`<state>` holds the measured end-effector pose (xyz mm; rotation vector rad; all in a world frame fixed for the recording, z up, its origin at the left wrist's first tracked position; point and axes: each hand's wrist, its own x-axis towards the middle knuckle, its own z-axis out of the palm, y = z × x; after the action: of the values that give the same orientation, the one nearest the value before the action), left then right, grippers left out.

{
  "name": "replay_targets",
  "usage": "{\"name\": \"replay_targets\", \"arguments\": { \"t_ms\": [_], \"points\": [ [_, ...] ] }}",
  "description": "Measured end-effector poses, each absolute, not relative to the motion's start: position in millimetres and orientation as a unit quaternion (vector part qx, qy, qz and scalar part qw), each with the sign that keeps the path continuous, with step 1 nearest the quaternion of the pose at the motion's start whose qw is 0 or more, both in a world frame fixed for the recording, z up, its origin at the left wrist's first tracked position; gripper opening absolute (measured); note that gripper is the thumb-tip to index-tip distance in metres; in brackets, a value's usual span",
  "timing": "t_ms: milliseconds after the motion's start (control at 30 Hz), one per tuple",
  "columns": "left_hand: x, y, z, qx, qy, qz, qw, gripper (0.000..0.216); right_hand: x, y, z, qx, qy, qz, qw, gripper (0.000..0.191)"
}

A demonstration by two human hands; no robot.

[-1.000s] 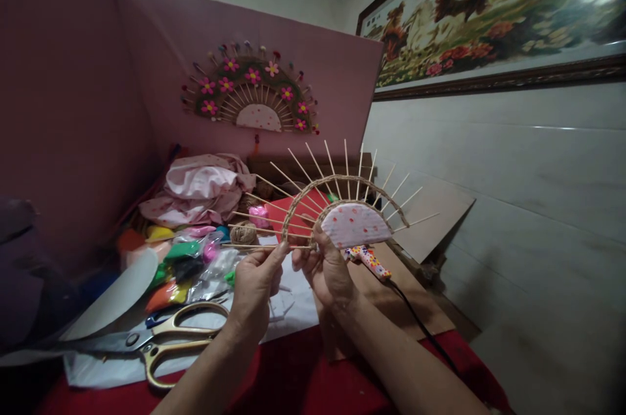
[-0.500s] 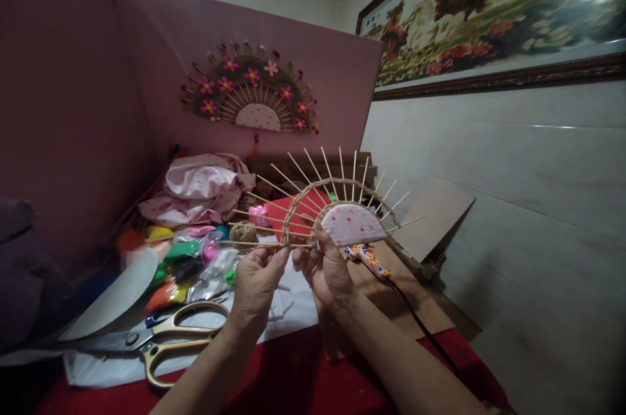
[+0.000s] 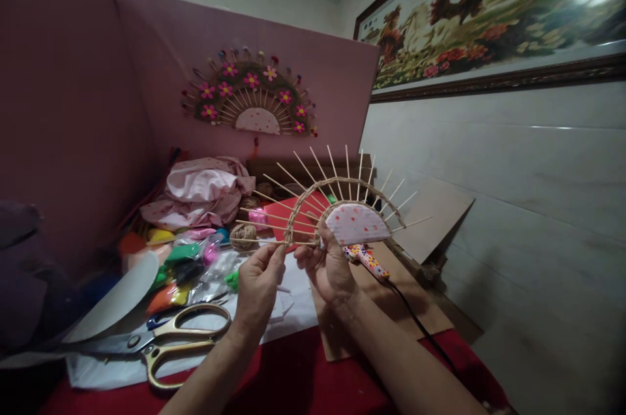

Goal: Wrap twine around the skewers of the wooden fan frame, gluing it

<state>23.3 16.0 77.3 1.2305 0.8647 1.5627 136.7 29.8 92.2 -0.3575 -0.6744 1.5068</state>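
Observation:
I hold up a half-round fan craft point(image 3: 353, 222): a pink dotted half disc with several thin wooden skewers fanning out and a band of jute twine woven through them. My right hand point(image 3: 328, 266) grips the half disc at its lower left edge. My left hand point(image 3: 257, 281) pinches the twine end by the lowest left skewer. A ball of jute twine point(image 3: 243, 235) lies on the table behind the fan.
Large gold-handled scissors point(image 3: 161, 338) lie at the near left on white paper. Coloured clay packets point(image 3: 188, 258) and pink cloth point(image 3: 200, 190) fill the back left. A dotted glue gun point(image 3: 368, 260) with a black cord rests on cardboard. A finished flowered fan point(image 3: 252, 98) hangs on the pink board.
The fan and both hands shifted slightly right and up in view; the grips are unchanged.

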Motion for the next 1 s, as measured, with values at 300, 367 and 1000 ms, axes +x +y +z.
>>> {"name": "replay_targets", "arguments": {
  "t_ms": [300, 367, 1000],
  "points": [
    [22.6, 13.9, 75.0, 0.549, 0.373, 0.621, 0.416, 0.022, 142.0, 33.3, 87.6, -0.114, -0.281, 0.717, 0.627, 0.021],
    [21.1, 14.9, 76.2, 0.549, 0.374, 0.608, 0.435, 0.022, 142.5, 32.9, 87.9, -0.118, -0.268, 0.728, 0.620, 0.016],
    [-40.4, 47.2, 95.5, 0.677, 0.424, 0.590, -0.116, 0.011, 167.2, 46.6, 97.2, -0.219, -0.266, 0.728, 0.592, 0.023]
  ]
}}
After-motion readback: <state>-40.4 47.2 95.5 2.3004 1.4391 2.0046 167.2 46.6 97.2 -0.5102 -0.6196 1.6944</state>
